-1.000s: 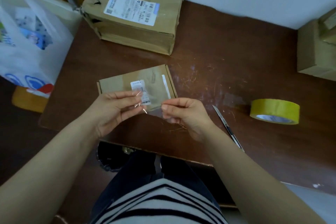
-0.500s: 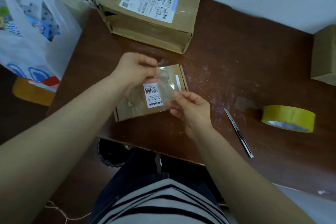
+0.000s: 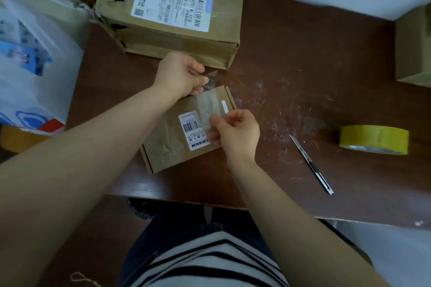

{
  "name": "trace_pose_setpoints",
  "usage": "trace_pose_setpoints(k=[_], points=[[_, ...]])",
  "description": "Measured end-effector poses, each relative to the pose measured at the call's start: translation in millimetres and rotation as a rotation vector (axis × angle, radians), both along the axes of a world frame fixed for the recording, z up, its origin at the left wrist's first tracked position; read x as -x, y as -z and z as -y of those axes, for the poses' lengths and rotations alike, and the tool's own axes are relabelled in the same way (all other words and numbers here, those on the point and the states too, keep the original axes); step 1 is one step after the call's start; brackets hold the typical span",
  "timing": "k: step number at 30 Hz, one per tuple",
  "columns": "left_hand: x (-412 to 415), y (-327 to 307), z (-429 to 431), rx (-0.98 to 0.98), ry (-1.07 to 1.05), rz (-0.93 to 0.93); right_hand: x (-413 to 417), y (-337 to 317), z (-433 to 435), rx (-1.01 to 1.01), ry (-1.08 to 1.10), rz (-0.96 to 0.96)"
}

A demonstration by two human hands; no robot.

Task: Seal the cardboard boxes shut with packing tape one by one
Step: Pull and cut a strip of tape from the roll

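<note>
Pinching each end of a clear tape strip (image 3: pixel 208 104), my left hand (image 3: pixel 180 74) and right hand (image 3: pixel 235 133) hold it stretched over the small box (image 3: pixel 168 147) near the desk's (image 3: pixel 303 65) front edge. I judge the strip flimsy and sticky, best held by its ends. The big box (image 3: pixel 177 37) crowds the back edge; open room lies rightward, short of the knife (image 3: pixel 311 163).

I see a white plastic bag (image 3: pixel 35 53) left of the left hand (image 3: pixel 179 74). A knife (image 3: pixel 311 163) lies right of the right hand (image 3: pixel 235 133).
</note>
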State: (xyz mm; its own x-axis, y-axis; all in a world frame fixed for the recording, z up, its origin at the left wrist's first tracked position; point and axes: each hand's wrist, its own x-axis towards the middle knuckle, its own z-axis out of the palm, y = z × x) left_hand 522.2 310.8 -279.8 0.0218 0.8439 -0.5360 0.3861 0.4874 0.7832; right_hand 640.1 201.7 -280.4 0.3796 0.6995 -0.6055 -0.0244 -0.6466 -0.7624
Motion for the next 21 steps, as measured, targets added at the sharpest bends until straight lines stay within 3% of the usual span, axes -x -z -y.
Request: trace_pose_setpoints(k=[10, 21], points=[[4, 8, 1, -0.090, 0.090, -0.163, 2, 11, 4, -0.016, -0.018, 0.117], [6, 19, 5, -0.077, 0.070, -0.201, -2, 13, 2, 0.012, -0.062, 0.120]])
